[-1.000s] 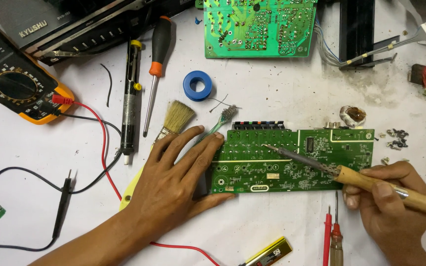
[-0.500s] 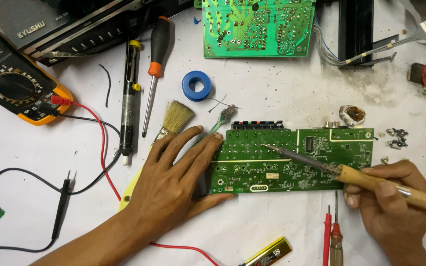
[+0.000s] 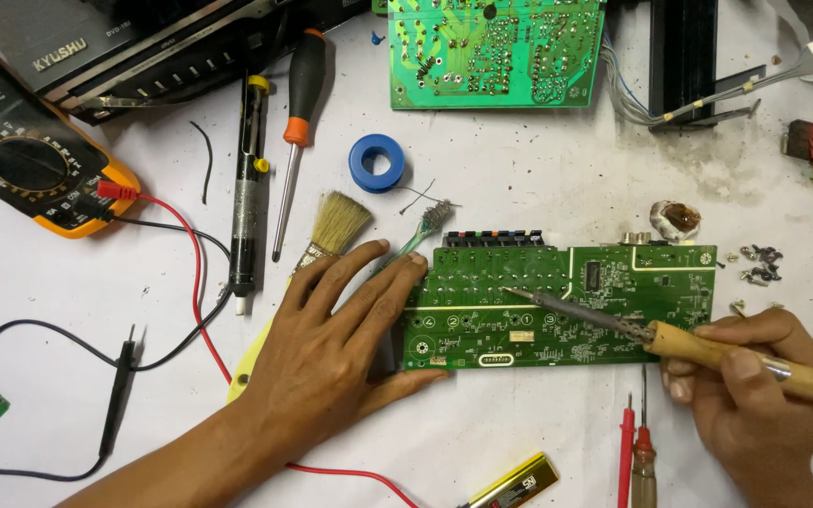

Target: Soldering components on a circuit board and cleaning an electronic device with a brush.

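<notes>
Meanwhile, the green circuit board point(image 3: 557, 306), lying on the white table point(image 3: 538, 198), is being pinned by the spread left hand point(image 3: 336, 353); the soldering iron point(image 3: 670, 339) is being gripped by the right hand point(image 3: 755, 395). Neighbouring joints risk being bridged should the tip be slipping.

Bare table point(image 3: 519, 442) below circuit board point(image 3: 613, 282); brush point(image 3: 336, 226), screws point(image 3: 759, 263) crowding its upper corners

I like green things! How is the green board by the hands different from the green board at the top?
The near circuit board is long and narrow, while the far circuit board is squarer. The left hand presses the near one and a soldering iron in the right hand touches it; the far one lies untouched. Both are green.
</notes>
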